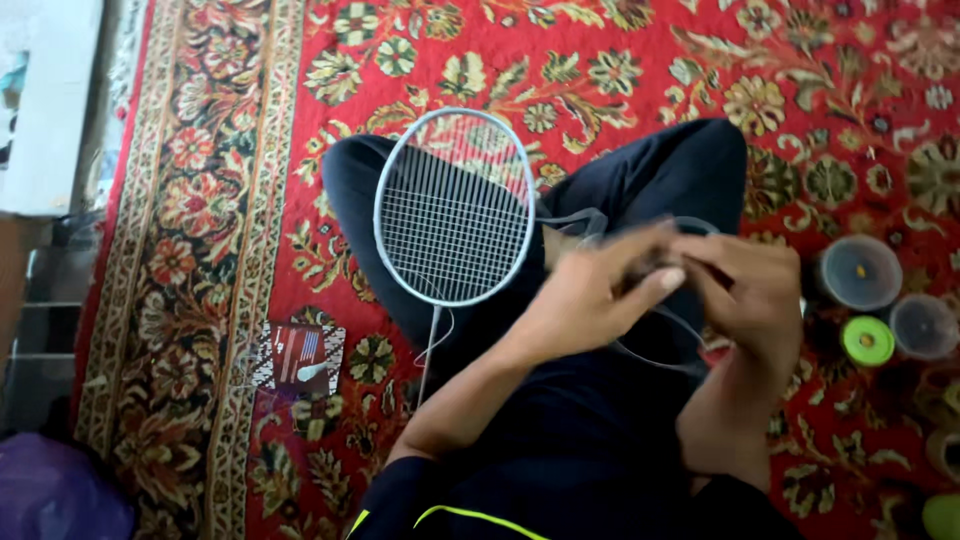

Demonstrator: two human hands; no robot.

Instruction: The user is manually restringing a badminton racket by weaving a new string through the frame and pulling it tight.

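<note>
Item: badminton racket (pixel 452 205), pale frame, head partly strung in a fine grid. It is laid across the seated person's dark-trousered lap, up and to the left of both hands, not touched by either palm. Its thin shaft runs down from the head, to the left of the left forearm.

Item: loose racket string (pixel 655 352), thin and pale, looped in slack curves between and below the hands. It is judged light, limp and slippery, prone to kinking and tangling; it would best be pinched between fingertips near a free end. The frame is judged light and stiff, best held at the rim or shaft rather than by the strings.

Left hand (pixel 600 290): raised over the lap, fingers curled toward the right hand, seemingly pinched on the string; blur prevents certainty.

Right hand (pixel 750 295): brought close against the left, fingers bent inward at the same spot; its grip cannot be told either.

Surroundings: a red floral carpet (pixel 620 60) underneath; to the right of the right hand, two clear lidded tubs (pixel 858 272) and a green reel (pixel 867 341); down-left of the left hand, a small packet (pixel 298 357).
</note>
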